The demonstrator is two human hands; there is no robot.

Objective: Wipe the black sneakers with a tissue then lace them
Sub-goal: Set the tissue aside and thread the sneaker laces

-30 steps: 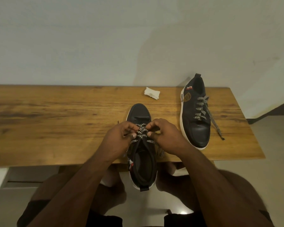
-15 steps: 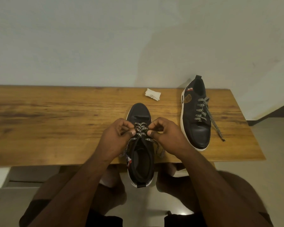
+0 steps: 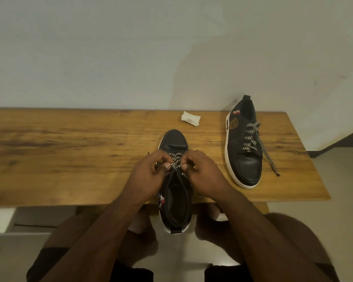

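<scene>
Both forearms reach in from the bottom edge and meet over the near shoe (image 3: 176, 202). Left hand (image 3: 149, 176) sits on the shoe's left side, knuckles up, fingers curled, thumb and forefinger pinching the lace (image 3: 175, 162) at the eyelet rows. Right hand (image 3: 204, 174) mirrors it on the right side, fingers curled, thumb tip pressed to the same lace crossing. The two hands nearly touch above the tongue.

Near shoe: black, white sole, toe pointing away, heel hanging past the front edge of the surface (image 3: 69, 155) toward the person's lap. Black-and-white patterned lace crosses its upper eyelets; a loose stretch shows by the right wrist. Small red-and-white tag on the left side of the collar; no text readable.

Far shoe (image 3: 244, 147): black, white sole, lying on the surface to the right, well apart from the near shoe, heel toward the wall, toe toward the person. Already threaded with the same patterned lace, one free end (image 3: 268, 155) trailing off to the right on the wood. Gold-brown shield badge and a red-and-white stripe tag on its side near the collar; writing too small to read.

Tissue (image 3: 190, 118): white, crumpled, on the surface near the wall, between the two shoes and beyond the near shoe's toe.

Wooden surface stands against a plain pale wall.
</scene>
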